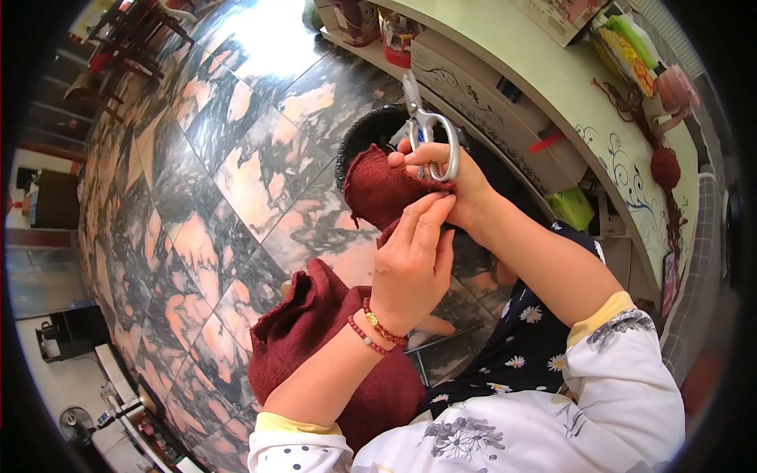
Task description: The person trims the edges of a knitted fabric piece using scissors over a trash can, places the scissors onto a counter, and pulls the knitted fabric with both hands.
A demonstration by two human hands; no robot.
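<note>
A dark red knitted piece [382, 185] hangs between my hands, its upper part held up and its edge frayed in places. More dark red knit [339, 315] drapes lower down over my lap, partly behind my left arm. My left hand [414, 264], with red bead bracelets on the wrist, pinches the edge of the knit near my right fingertips. Metal scissors [417, 113] sit in my right hand [461, 177], blades pointing up and away. My right fingers curl by the handle loops and also touch the knit. The exact pinch point is partly hidden.
A black round basket or bin [347, 146] stands on the marble floor [252, 173] behind the knit. Along the right runs a white cabinet [512, 47] bearing a red yarn ball [665, 168], a pink mug [676, 91] and packets. Wooden chairs [134, 39] stand far left.
</note>
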